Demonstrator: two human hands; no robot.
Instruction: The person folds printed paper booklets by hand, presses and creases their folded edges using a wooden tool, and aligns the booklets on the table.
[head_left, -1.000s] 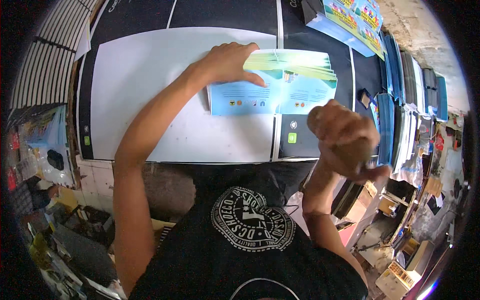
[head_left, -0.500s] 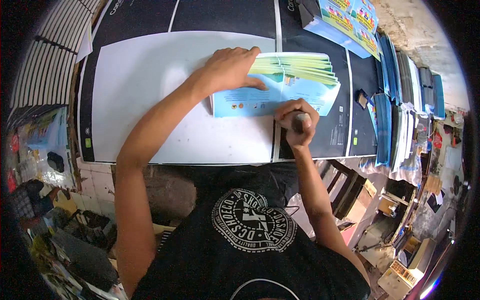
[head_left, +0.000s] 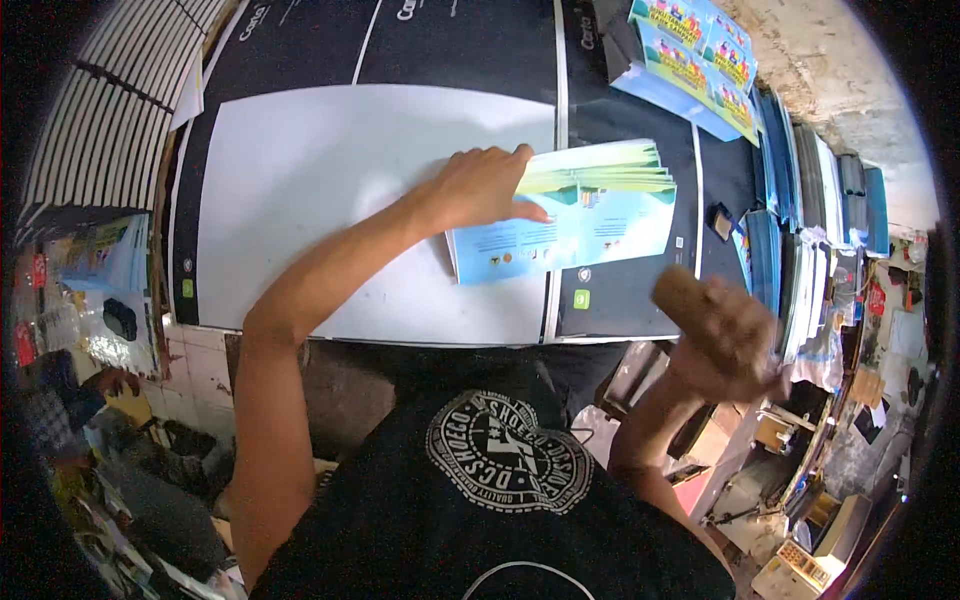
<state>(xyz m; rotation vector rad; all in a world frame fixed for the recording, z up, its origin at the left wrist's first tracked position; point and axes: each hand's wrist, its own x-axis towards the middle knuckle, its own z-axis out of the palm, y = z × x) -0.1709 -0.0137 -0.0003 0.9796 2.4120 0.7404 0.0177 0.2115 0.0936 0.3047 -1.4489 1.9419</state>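
Note:
A stack of folded printed sheets (head_left: 610, 225), light blue with green and white layered edges, lies slightly tilted across the seam of the work surface. My left hand (head_left: 490, 188) clasps its left end, thumb lying on the top sheet and fingers over the far side. Off the near right corner of the stack, my right hand (head_left: 735, 335) is raised and smeared by motion. Its fingers wrap round a short, thick brown wooden piece (head_left: 683, 300), like a handle, whose rounded end points toward the stack. The wooden piece touches nothing else.
A large white sheet (head_left: 300, 200) covers the left of the black table (head_left: 640, 130). Colourful printed sheets (head_left: 690, 60) are piled at the far right. A small dark pad (head_left: 722, 222) lies nearby. Blue and white paper stacks (head_left: 765, 260) line the right edge.
My right hand has lifted off the stack and swung right and nearer with the wooden piece. The stack and my left hand sit lower in view, the stack now more tilted.

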